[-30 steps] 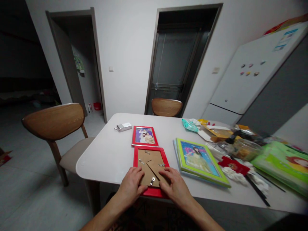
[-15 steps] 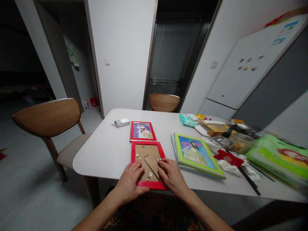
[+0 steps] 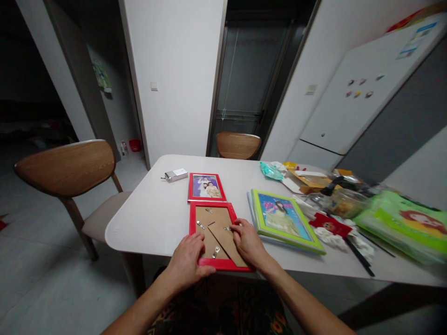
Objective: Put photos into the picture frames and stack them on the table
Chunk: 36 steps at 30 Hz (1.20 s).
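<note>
A red picture frame (image 3: pixel 213 232) lies face down at the near edge of the white table (image 3: pixel 157 218), its brown backing board and small metal clips showing. My left hand (image 3: pixel 186 261) rests on the frame's near left corner, fingers curled over the edge and pressing the backing. My right hand (image 3: pixel 248 242) lies on the right side, fingertips at a metal clip by the right edge. A second red frame (image 3: pixel 206 187) with a photo of two people lies face up just beyond it.
A green-framed picture (image 3: pixel 282 221) lies to the right on a stack. Past it are a red card (image 3: pixel 330 224), white tissue, a black stick, green plastic bags (image 3: pixel 405 223) and clutter. A small silver device (image 3: pixel 174 175) lies far left. Wooden chairs (image 3: pixel 70 167) stand left and behind.
The view dropped and shifted slightly. My right hand slid toward the clip on the frame's right side. My left hand stayed on the near left corner.
</note>
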Tool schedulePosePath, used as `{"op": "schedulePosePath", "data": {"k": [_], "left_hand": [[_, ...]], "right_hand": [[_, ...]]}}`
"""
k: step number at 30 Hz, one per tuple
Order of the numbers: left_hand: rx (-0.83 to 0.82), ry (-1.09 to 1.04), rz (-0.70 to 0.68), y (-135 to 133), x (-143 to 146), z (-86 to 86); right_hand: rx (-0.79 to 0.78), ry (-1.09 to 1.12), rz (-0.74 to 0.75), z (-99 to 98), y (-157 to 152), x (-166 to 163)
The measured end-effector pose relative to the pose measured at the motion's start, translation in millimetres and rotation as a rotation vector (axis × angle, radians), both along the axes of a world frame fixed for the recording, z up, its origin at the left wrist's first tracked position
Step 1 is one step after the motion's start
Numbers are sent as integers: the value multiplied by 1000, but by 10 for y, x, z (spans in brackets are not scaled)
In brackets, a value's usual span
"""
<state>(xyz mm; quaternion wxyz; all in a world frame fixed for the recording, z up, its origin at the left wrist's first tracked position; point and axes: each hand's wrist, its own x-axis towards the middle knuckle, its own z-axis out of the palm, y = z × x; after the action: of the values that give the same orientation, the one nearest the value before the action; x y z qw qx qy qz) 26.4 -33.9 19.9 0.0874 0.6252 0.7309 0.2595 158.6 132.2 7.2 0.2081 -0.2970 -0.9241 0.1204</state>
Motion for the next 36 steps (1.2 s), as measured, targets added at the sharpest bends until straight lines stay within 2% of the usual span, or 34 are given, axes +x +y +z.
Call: {"op": "schedulePosePath", "data": {"k": [10,14,16,19,21,29,36], "left_hand": [[8,9,0,3,6,-20],[6,-9,-6,-6,-5,-32],[16,-12,-15,-14,-12,-42],[34,-11,-17,-25,-22,-61],[36,-15,-18,-29,-29,-69],[39,-20,-26,-39,-38,-74],[38,-50,-27,-53,-23,-82]], "right_hand": [[-15,37,14,-65,60,36],[10,88,45,-47,-37,121],[36,94,127,13,-168,147],[48,19,341,140,-397,144],[49,-33,417,215,-506,127],[67,-128,510,323,-558,152],[78,-179,555,262,-544,196]]}}
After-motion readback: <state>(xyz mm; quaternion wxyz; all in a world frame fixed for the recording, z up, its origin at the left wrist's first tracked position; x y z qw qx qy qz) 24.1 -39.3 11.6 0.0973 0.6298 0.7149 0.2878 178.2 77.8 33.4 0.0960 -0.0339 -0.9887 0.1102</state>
